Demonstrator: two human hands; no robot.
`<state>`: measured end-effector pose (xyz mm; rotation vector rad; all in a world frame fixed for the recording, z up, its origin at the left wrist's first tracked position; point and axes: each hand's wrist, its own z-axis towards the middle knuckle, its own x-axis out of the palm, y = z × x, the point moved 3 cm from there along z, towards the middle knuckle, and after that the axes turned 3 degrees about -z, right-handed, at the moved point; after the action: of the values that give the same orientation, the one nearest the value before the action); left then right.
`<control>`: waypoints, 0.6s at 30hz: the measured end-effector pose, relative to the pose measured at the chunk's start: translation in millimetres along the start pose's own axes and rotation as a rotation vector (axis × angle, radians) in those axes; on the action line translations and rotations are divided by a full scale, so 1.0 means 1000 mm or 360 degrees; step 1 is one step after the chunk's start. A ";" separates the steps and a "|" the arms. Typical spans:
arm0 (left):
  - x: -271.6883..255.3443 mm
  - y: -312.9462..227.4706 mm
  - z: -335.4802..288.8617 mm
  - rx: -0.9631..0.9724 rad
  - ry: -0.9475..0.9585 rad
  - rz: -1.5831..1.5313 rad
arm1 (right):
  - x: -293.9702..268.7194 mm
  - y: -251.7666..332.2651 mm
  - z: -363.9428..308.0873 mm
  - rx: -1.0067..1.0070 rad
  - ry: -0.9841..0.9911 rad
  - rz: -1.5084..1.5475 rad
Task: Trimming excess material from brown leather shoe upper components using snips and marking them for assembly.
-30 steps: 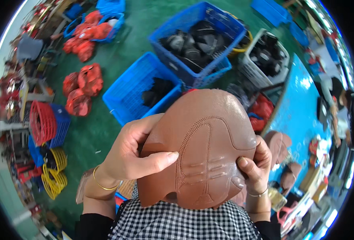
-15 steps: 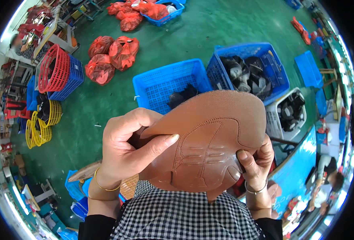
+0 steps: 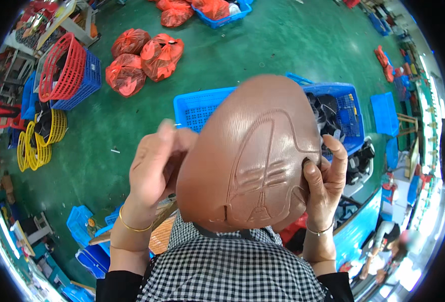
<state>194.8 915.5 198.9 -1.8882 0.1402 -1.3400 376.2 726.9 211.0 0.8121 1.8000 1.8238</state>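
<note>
A brown leather shoe upper (image 3: 263,166) with stitched lines and raised ridges is held up in front of my chest. My right hand (image 3: 324,183) grips its right edge, thumb on the front face and index finger raised. At the opposite edge is my left hand (image 3: 154,163), its thumb lifted off the leather and slightly blurred. Its other fingers are partly hidden behind the piece, so whether they touch it does not show. Beyond the upper stands a blue crate (image 3: 202,94), partly covered by it.
Another blue crate (image 3: 356,121) of dark pieces stands behind my right hand. Red bags (image 3: 162,56) lie on the green floor at far left, near a red basket (image 3: 61,70) and yellow baskets (image 3: 36,146). A blue-topped table (image 3: 358,226) is at right, with another person (image 3: 386,246) beyond.
The shoe upper has risen and turned more upright, its face bulging outward. My left thumb has come off its front face, while my right hand keeps hold and its index finger has lifted.
</note>
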 end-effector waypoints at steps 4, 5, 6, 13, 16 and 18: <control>0.018 -0.004 0.007 0.0284 -0.0295 0.0538 | 0.011 -0.007 0.020 0.0071 0.0319 -0.0053; -0.004 0.002 -0.002 -0.0044 -0.0130 0.0379 | 0.013 -0.014 0.023 0.0114 0.0421 -0.0036; -0.021 0.009 -0.010 -0.0386 0.0062 0.0205 | 0.014 -0.018 0.023 0.0084 0.0470 -0.0102; -0.001 0.068 -0.060 -0.0689 -0.0026 0.0929 | -0.023 -0.030 0.005 0.0196 0.0710 -0.0428; 0.037 0.079 -0.063 -0.0733 -0.0324 0.0569 | -0.066 -0.021 0.005 0.0062 0.0354 -0.0574; 0.067 0.067 -0.059 -0.0710 -0.0296 0.0516 | -0.114 -0.015 0.009 -0.0184 -0.0061 -0.0404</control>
<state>197.5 804.7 211.8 -2.2268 0.6671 -0.9593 463.8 656.5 185.0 0.5441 1.6715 1.7168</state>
